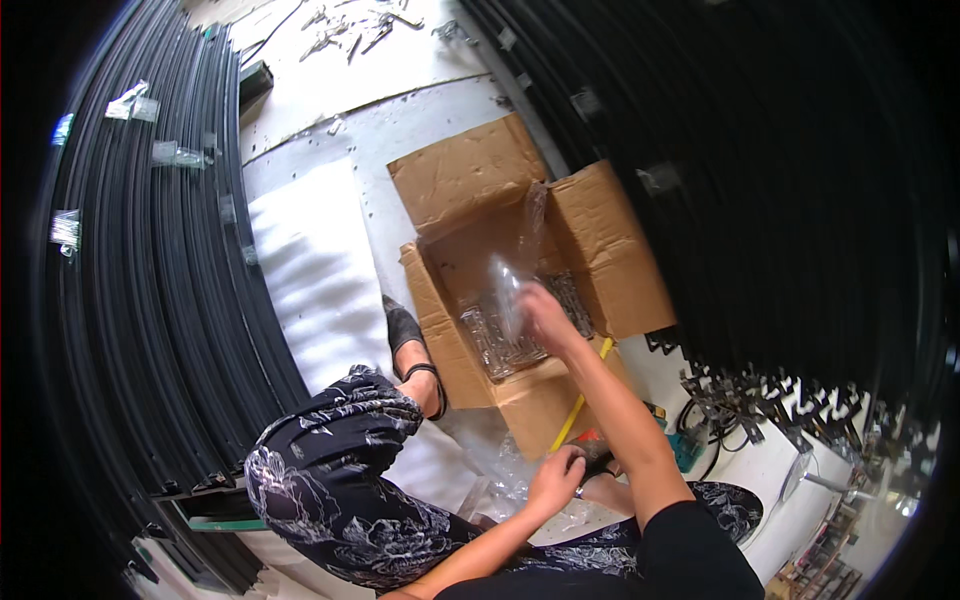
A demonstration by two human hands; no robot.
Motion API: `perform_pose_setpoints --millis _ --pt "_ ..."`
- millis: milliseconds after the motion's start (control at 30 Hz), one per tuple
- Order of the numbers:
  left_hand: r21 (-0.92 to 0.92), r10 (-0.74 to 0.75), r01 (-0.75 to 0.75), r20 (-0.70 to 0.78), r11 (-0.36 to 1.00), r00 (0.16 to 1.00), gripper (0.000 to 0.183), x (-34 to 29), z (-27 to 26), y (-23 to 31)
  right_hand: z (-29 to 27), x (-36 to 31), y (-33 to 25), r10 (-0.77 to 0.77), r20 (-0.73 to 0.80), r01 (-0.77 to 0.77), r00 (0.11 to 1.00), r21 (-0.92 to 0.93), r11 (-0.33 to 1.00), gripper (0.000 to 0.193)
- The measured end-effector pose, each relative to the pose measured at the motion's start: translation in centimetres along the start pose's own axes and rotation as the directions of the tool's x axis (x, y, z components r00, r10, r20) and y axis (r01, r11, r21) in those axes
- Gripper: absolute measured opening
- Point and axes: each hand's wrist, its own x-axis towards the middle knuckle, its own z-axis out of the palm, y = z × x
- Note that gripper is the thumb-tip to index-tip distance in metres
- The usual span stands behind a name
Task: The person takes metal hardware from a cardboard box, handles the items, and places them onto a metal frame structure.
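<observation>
My right hand [545,318] reaches into an open cardboard box [612,255], its fingers closed on a shiny, clear plastic packet [507,290] that is blurred by motion. Below that hand, several clear packets of small metal parts [488,345] lie in the bottom of the box. Crumpled clear plastic film [535,212] hangs at its far right inner corner. Nearer my body, my left hand [557,482] has curled fingers beside a dark shoe and a small orange thing [588,435]. What those fingers hold, if anything, is hidden.
Stacks of long black bars line the left [180,270] and right [770,200]. White foam sheet [320,260] lies left of the box. A yellow strip [570,420] crosses its near flap. A teal power tool [688,448] sits at right. Metal pieces [365,25] lie at the far end.
</observation>
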Motion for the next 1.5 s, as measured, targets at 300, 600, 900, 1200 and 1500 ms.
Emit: perform_pose_setpoints --millis 300,600,900,1200,1500 --pt "-0.845 -0.007 -0.052 -0.066 0.533 0.998 0.057 -0.2 -2.9 5.7 0.4 -26.8 -3.4 -0.27 0.232 0.21 0.934 0.255 0.944 0.065" --pt "-0.857 0.347 -0.116 0.078 0.503 0.934 0.038 -7.9 -3.5 10.3 4.6 -38.3 1.2 -0.329 0.089 0.245 0.94 0.493 0.835 0.071" --pt "-0.705 0.419 -0.216 0.126 0.675 0.899 0.028 -11.6 -2.9 10.6 4.8 -40.8 5.5 -0.338 -0.163 0.355 0.927 0.084 0.931 0.029" --pt "-0.567 0.356 -0.265 0.053 0.78 0.933 0.024 -12.5 -3.2 10.3 4.0 -40.9 7.4 -0.355 -0.059 0.358 0.933 0.245 0.901 0.028" --pt "-0.619 0.268 -0.143 0.115 0.773 0.956 0.019 -11.6 -3.8 10.4 4.3 -40.1 8.1 -0.27 0.33 0.092 0.905 0.468 0.879 0.055"
